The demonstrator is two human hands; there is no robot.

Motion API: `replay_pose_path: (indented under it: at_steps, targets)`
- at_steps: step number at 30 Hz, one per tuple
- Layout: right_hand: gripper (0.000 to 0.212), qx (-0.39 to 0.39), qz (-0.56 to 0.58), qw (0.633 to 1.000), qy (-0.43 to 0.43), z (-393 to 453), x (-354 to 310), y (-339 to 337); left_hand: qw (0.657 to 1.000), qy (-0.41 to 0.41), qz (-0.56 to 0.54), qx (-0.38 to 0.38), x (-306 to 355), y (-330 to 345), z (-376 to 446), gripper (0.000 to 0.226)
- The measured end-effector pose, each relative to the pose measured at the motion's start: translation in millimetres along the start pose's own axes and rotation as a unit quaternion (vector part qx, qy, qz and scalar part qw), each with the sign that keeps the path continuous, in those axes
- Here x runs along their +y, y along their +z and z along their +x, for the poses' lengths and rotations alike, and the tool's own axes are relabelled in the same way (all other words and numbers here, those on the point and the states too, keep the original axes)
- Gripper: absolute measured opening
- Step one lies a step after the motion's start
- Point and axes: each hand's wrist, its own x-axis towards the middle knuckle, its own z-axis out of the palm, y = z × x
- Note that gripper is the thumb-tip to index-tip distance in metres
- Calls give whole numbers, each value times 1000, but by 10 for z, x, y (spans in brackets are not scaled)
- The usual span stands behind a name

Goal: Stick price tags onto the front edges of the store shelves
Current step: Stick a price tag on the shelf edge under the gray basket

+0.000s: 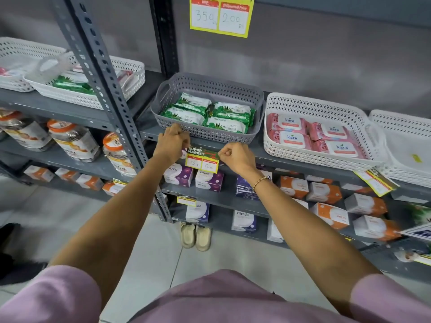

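A yellow price tag (202, 159) with a green "SUPER MARKET" header lies against the front edge of the grey metal shelf (291, 159), just below a grey basket (207, 89) of green wipe packs. My left hand (173, 142) pinches the tag's upper left corner. My right hand (235, 155) is closed on the tag's upper right corner. Both hands press it to the shelf edge. The tag's lower half hangs below the edge, with two white price boxes showing.
A white basket (314, 106) of pink Kara packs stands to the right, with another yellow tag (375, 181) on the edge below it. A large yellow tag (221, 16) hangs above. Perforated uprights (105, 73), jars (72, 138), boxed goods on lower shelves and shoes (196, 236) on the floor.
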Motion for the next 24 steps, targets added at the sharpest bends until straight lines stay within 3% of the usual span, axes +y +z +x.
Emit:
replay_pose_path:
  at_steps: [5,13,24]
  targets:
    - [13,21,-12,1000,-7,83,-54,142,997,9,70,17,-76,87,27,24]
    - [25,46,-41,998,3,163,-28,260,995,-15,70,64,-84,245,82,17]
    - [23,66,-76,995,-18,185,-23,299,992,-18,74,98,-143,398,64,15]
